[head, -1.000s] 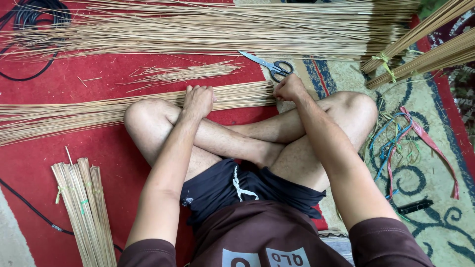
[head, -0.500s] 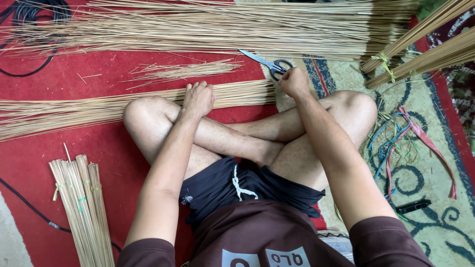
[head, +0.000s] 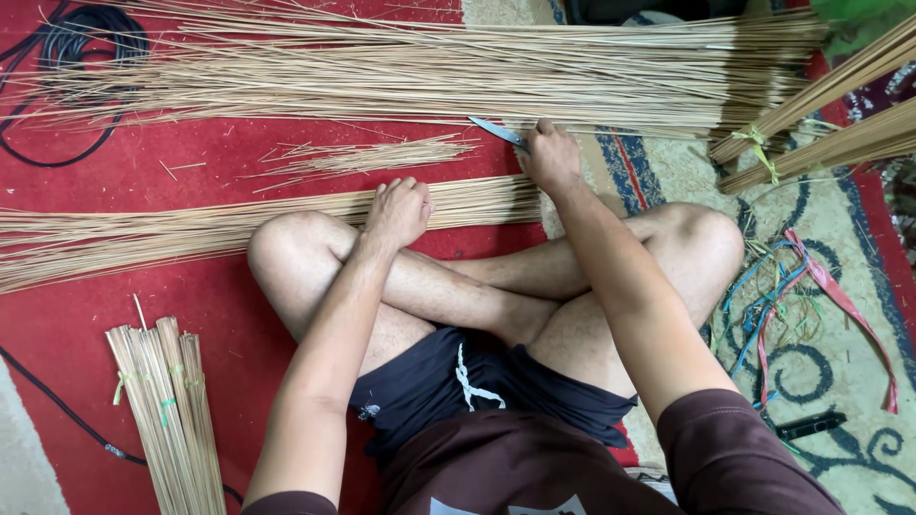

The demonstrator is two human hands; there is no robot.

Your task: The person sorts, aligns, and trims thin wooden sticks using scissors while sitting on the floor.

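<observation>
I sit cross-legged on the floor. My left hand [head: 396,212] is curled over a long flat bundle of thin tan sticks [head: 191,229] that lies across a red mat in front of my knees. My right hand [head: 551,157] reaches further out, just past the bundle's right end. It is closed over the handles of a pair of scissors [head: 498,132]. Only the scissors' metal blades show, pointing left towards a small loose pile of short sticks [head: 382,153].
A wide heap of long sticks [head: 429,67] lies across the far side. Tied stick bundles rest at lower left [head: 167,410] and upper right [head: 821,105]. A black cable [head: 57,48] coils at top left. Coloured plastic strips [head: 792,286] and a small black object [head: 811,424] lie on the patterned rug to my right.
My right hand left the end of the stick bundle, moved away from me and closed over the scissors' handles. My left hand stayed on the bundle. The camera shifted slightly.
</observation>
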